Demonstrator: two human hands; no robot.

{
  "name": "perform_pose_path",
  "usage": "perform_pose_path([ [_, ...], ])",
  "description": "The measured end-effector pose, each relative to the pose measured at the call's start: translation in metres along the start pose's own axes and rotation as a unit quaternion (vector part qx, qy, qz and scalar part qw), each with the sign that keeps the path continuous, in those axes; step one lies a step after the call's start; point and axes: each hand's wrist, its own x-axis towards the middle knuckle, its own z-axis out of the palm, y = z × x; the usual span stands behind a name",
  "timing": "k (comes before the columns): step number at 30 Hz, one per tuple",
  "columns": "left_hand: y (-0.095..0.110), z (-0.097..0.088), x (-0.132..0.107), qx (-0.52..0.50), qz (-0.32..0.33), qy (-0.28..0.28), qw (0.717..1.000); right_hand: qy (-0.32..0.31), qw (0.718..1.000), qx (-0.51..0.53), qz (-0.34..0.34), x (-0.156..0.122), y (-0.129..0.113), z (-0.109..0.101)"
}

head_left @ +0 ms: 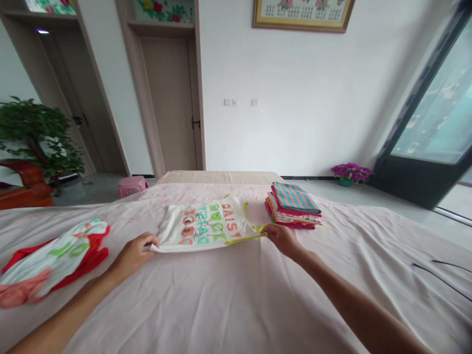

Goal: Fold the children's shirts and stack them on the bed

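A white sleeveless top (206,227) with yellow-green trim and coloured "DAISY" lettering lies spread sideways on the pale pink sheet (206,295). My left hand (138,248) is closed on the near corner of its hem, at the left. At the right, my right hand (282,237) pinches the yellow-trimmed shoulder end. The near edge is drawn between both hands, slightly raised. Just beyond my right hand sits a stack of folded clothes (295,204), a striped blue and orange piece on top. To the left of my left hand lies a loose heap of red, white and coral clothes (62,258).
A pink plastic stool (132,186) stands beyond the sheet's far left edge, near a potted plant (35,135) and a wooden armrest (25,182). Purple flowers (352,172) stand on the floor at the far right. Thin dark cords (442,280) lie on the sheet's right side.
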Motion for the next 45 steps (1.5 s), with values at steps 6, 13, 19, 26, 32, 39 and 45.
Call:
perform_pose_path([
  [6, 0.005, 0.006, -0.035, 0.054, 0.036, -0.038, 0.997, -0.050, 0.995, -0.062, -0.068, -0.036, -0.013, -0.007],
  [13, 0.013, -0.005, -0.074, 0.069, 0.038, -0.177, 0.981, -0.163, 0.970, -0.124, -0.130, -0.071, -0.048, -0.026],
  [19, 0.035, -0.022, -0.041, 0.075, 0.001, -0.184, 0.980, -0.157, 0.985, -0.060, -0.047, -0.037, -0.068, -0.036],
  [26, 0.125, 0.077, 0.063, 0.103, 0.020, -0.057, 0.993, -0.104, 0.989, -0.089, -0.047, 0.065, -0.083, 0.071],
  [32, 0.109, 0.141, 0.091, 0.165, -0.079, -0.015, 0.983, -0.140, 0.962, -0.236, -0.001, 0.094, -0.076, 0.135],
  [39, 0.035, 0.124, 0.103, 0.236, -0.145, 0.000, 0.961, -0.155, 0.934, -0.311, 0.084, 0.103, -0.032, 0.137],
  [45, -0.021, 0.095, 0.106, 0.242, -0.187, 0.011, 0.952, -0.146, 0.930, -0.313, 0.124, 0.120, 0.000, 0.121],
])
